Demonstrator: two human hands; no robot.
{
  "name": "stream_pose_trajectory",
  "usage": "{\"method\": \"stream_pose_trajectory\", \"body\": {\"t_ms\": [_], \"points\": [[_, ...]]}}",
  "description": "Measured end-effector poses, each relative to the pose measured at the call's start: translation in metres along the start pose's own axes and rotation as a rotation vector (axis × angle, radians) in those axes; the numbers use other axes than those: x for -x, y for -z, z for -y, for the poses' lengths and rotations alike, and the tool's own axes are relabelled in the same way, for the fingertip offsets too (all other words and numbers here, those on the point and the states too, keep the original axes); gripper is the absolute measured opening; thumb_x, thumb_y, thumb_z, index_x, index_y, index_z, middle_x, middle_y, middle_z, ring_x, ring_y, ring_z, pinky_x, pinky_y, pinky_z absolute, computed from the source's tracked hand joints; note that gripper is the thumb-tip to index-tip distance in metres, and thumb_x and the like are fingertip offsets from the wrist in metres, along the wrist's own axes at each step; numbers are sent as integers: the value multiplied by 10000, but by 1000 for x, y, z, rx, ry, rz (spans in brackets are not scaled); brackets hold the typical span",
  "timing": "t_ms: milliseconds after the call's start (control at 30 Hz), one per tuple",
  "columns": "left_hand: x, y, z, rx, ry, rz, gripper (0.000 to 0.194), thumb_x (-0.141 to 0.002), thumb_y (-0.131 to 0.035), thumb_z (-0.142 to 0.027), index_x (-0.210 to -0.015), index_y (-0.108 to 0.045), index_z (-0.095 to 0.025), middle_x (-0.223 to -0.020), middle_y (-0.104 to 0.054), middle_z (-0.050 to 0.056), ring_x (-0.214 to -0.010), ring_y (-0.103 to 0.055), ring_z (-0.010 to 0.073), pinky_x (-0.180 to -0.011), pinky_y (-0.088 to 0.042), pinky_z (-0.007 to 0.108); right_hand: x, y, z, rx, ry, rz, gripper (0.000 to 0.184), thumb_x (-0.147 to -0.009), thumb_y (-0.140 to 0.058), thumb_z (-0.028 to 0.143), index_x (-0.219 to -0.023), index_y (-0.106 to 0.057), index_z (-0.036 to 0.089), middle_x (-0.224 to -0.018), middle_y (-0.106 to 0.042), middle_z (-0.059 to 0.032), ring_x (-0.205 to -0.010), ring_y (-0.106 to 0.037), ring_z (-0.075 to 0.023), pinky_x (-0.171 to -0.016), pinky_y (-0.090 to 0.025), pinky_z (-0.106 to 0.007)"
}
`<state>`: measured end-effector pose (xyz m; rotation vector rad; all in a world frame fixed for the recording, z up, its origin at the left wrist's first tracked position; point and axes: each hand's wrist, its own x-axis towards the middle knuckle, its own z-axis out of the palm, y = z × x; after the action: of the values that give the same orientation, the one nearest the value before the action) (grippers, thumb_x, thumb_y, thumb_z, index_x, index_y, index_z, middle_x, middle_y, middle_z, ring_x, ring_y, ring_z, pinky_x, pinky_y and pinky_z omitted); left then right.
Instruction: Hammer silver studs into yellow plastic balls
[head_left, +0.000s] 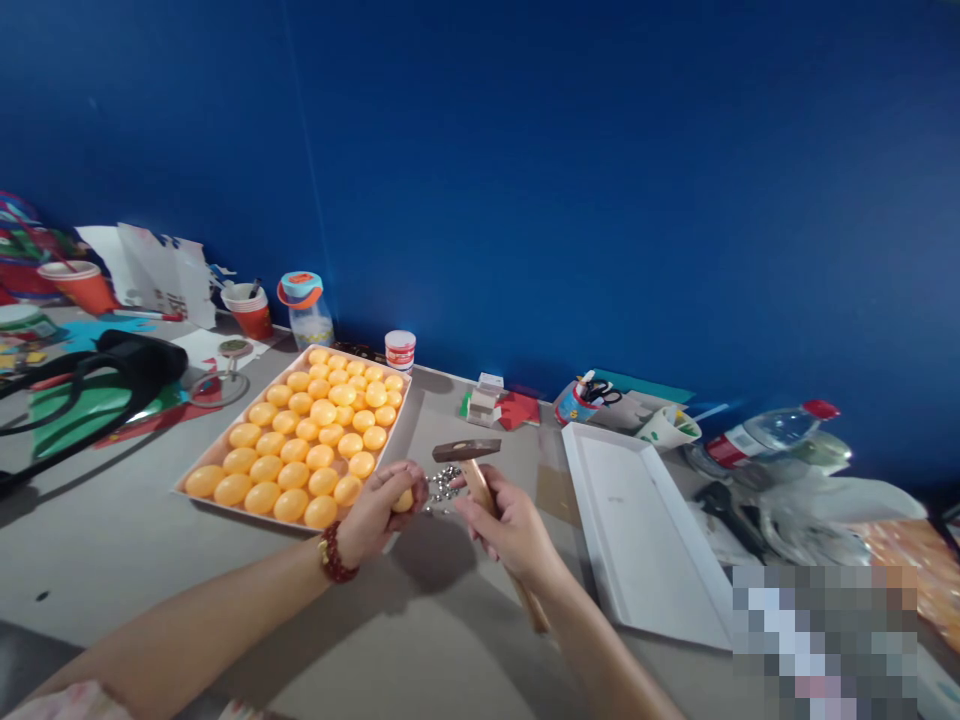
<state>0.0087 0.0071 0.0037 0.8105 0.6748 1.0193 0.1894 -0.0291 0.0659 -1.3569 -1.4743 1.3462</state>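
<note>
My left hand (382, 510), with a red beaded bracelet at the wrist, has its fingers closed around an orange ping-pong ball (403, 502). In my right hand (510, 525) a hammer (478, 485) is held by its wooden handle, the metal head tilted up and away from me. Between the two hands lies a small heap of shiny metal pieces (447, 482), too small to name; my right fingertips are close to it, and touching cannot be made out. Left of the hands, a shallow box (405, 400) holds several rows of orange ping-pong balls (307, 430).
An empty white box lid (645, 540) lies to the right. Behind it stand a pen holder (576, 402) with scissors and a plastic bottle (772, 430). A small white jar (400, 349), a clear jug (309, 315) and a black strap (127, 370) are farther left. A blue wall rises behind.
</note>
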Motion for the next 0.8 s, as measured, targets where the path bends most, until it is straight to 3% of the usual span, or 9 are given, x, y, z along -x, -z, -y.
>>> {"method": "stream_pose_trajectory", "body": {"t_ms": [267,433,800], "points": [[-5,3,-1,139,159,78,434,-911,-474,-479,-640,-522,-143,-490,-497,-32,-316,-231,9,-342,-86,154,-1,1,-2,-1,-17,11,305,-849,-585,410,-1042,-598,174,-532,-504,74,-363,-375,-55,-366,-268,-168],[-3,-2,-4,115,117,69,325,-918,-483,-426,-755,-553,-154,-527,-528,-26,-337,-267,18,-353,-120,149,-2,2,-4,-2,-30,11,313,-853,-580,423,-1044,-594,175,-533,-505,74,-354,-363,-49,-355,-254,-161],[-2,-3,-4,101,58,70,307,-921,-471,-420,-756,-519,-166,-548,-539,-24,-342,-263,21,-361,-136,146,-2,3,-4,-6,-35,13,327,-847,-580,439,-1042,-581,176,-538,-509,74,-346,-358,-47,-345,-262,-158]]}}
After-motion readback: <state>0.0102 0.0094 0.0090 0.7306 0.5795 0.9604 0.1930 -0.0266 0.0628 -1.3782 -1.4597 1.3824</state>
